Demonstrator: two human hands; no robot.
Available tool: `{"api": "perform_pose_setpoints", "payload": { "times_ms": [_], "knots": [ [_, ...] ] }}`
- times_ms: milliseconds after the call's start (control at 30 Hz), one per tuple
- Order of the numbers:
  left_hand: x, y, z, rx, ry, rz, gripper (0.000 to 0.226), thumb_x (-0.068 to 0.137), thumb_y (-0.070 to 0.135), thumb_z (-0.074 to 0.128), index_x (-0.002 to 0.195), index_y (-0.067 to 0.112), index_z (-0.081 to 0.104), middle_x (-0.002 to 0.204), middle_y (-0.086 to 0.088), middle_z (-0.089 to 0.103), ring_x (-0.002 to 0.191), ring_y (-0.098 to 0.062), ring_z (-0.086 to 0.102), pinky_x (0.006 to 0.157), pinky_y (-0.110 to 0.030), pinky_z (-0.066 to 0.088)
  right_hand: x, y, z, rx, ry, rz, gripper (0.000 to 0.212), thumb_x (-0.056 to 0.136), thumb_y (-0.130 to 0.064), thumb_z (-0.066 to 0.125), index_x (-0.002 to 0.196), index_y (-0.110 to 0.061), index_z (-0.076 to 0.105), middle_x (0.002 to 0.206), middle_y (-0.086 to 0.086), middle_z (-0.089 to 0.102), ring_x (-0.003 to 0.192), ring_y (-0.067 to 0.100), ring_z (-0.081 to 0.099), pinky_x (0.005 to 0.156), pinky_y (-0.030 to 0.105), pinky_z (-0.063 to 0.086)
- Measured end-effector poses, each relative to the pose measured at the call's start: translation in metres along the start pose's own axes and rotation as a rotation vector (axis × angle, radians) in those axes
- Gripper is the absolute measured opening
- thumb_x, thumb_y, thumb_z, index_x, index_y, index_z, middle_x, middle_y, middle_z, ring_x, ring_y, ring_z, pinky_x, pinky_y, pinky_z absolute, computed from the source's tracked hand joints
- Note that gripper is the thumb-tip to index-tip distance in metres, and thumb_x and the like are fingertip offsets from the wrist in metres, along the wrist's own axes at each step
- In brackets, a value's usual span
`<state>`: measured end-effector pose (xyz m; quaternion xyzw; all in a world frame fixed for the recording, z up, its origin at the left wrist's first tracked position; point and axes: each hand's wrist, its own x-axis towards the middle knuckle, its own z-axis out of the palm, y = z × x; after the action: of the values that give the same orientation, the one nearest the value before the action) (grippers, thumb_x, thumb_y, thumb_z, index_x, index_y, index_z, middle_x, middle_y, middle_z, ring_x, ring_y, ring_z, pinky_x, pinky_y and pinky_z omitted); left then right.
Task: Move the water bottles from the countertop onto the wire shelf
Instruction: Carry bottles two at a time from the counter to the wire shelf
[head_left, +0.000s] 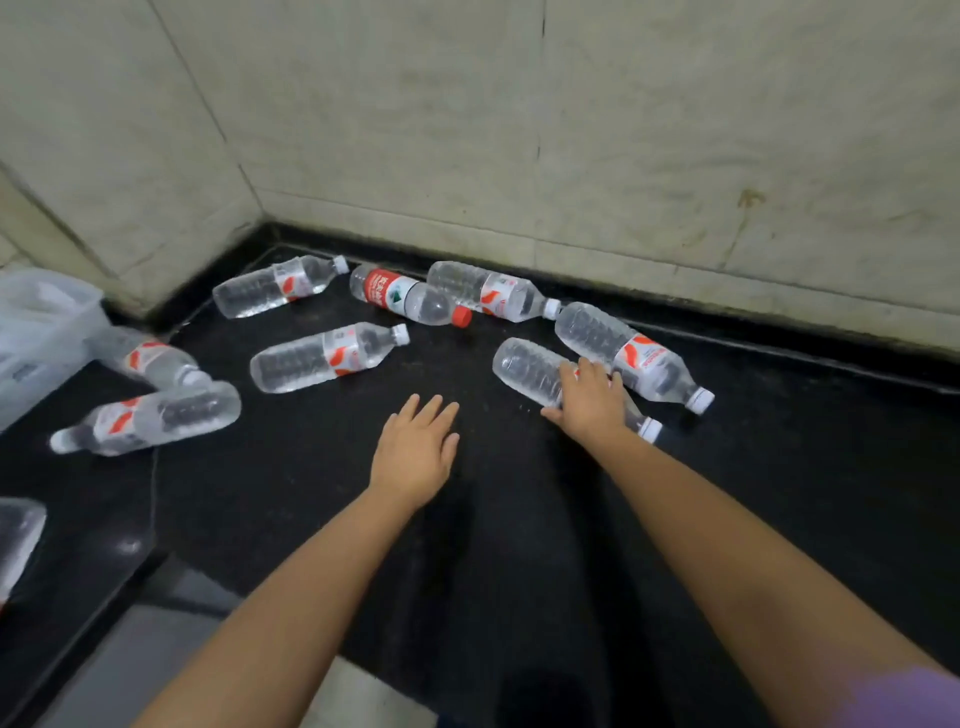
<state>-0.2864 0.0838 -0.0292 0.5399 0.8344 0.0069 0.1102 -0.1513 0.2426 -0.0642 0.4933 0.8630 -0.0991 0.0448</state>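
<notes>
Both bare forearms reach forward over the black countertop (519, 519). Right hand (589, 397) lies over the middle of a lying water bottle (530, 371), fingers curled on its far side, thumb on the near side: it grasps that bottle, which rests flat on the counter, white cap toward the person. Left hand (413, 449) is spread flat and released, holding nothing. Just beyond the grasped bottle lies another (631, 353) with a red-and-white label; its writing is too blurred to read. Further back, against the tiled wall (571, 130), lies a red-capped bottle (408, 296) with a red label, print unreadable. 5 more white-capped bottles lie scattered to the left, near a clear plastic container (36, 332).
</notes>
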Motion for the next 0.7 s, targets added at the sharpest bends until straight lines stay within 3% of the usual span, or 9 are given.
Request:
{"api": "perform_pose_setpoints", "payload": {
  "times_ms": [100, 200, 333, 467, 533, 633, 700],
  "knots": [
    [0.051, -0.012, 0.000, -0.017, -0.045, 0.083, 0.047, 0.099, 0.029, 0.031, 0.144, 0.020, 0.024, 0.155, -0.001, 0.023, 0.145, -0.024, 0.013, 0.117, -0.040, 0.017, 0.020, -0.008, -0.001, 0.001, -0.033, 0.086, 0.076, 0.086, -0.041, 0.057, 0.145, -0.018, 0.015, 0.144, 0.013, 0.033, 0.135, 0.030, 0.031, 0.113, 0.049, 0.021],
    [0.101, -0.008, -0.001, -0.076, -0.015, 0.213, 0.046, 0.098, 0.026, 0.034, 0.142, 0.015, 0.029, 0.153, -0.006, 0.028, 0.144, -0.027, 0.017, 0.117, -0.039, 0.020, 0.020, -0.005, -0.002, 0.010, -0.043, 0.047, 0.075, 0.086, -0.037, 0.058, 0.145, -0.020, 0.016, 0.140, 0.010, 0.037, 0.131, 0.027, 0.035, 0.111, 0.045, 0.025],
    [0.156, 0.041, -0.007, -0.203, 0.011, 0.447, 0.043, 0.097, 0.017, 0.039, 0.138, 0.006, 0.037, 0.148, -0.014, 0.036, 0.140, -0.030, 0.026, 0.116, -0.037, 0.018, -0.014, 0.025, -0.003, -0.040, -0.093, 0.031, 0.072, 0.086, -0.035, 0.058, 0.145, -0.025, 0.017, 0.143, 0.004, 0.033, 0.133, 0.023, 0.032, 0.114, 0.046, 0.016],
    [0.189, 0.102, 0.003, -0.159, 0.018, 0.763, 0.044, 0.087, 0.013, 0.048, 0.128, -0.001, 0.049, 0.136, -0.023, 0.049, 0.129, -0.039, 0.042, 0.108, -0.045, 0.033, -0.065, 0.076, -0.013, -0.056, -0.232, 0.078, 0.069, 0.086, -0.025, 0.059, 0.144, -0.030, 0.021, 0.147, -0.003, 0.030, 0.137, 0.018, 0.026, 0.115, 0.054, 0.004],
    [0.196, 0.130, 0.010, -0.028, -0.080, 0.824, 0.051, 0.089, 0.022, 0.047, 0.137, 0.006, 0.037, 0.147, -0.017, 0.036, 0.138, -0.033, 0.030, 0.112, -0.043, 0.025, -0.091, 0.102, -0.021, -0.063, -0.287, 0.136, 0.063, 0.087, -0.018, 0.055, 0.141, -0.034, 0.025, 0.147, -0.008, 0.030, 0.138, 0.015, 0.023, 0.114, 0.055, 0.003],
    [0.209, 0.158, 0.021, 0.185, -0.192, 0.853, 0.066, 0.090, 0.036, 0.048, 0.145, 0.015, 0.019, 0.155, -0.007, 0.019, 0.144, -0.025, 0.014, 0.116, -0.043, 0.015, -0.119, 0.131, -0.023, -0.027, -0.289, 0.257, 0.060, 0.085, -0.011, 0.051, 0.137, -0.035, 0.033, 0.145, -0.009, 0.034, 0.140, 0.019, 0.020, 0.113, 0.055, 0.009],
    [0.218, 0.167, 0.022, 0.255, -0.176, 0.887, 0.071, 0.088, 0.042, 0.050, 0.145, 0.015, 0.017, 0.152, -0.008, 0.023, 0.141, -0.025, 0.020, 0.115, -0.043, 0.017, -0.130, 0.135, -0.014, -0.026, -0.070, 0.324, 0.050, 0.075, -0.011, 0.057, 0.122, -0.027, 0.052, 0.129, 0.000, 0.055, 0.129, 0.027, 0.042, 0.103, 0.061, 0.032]
  ]
}}
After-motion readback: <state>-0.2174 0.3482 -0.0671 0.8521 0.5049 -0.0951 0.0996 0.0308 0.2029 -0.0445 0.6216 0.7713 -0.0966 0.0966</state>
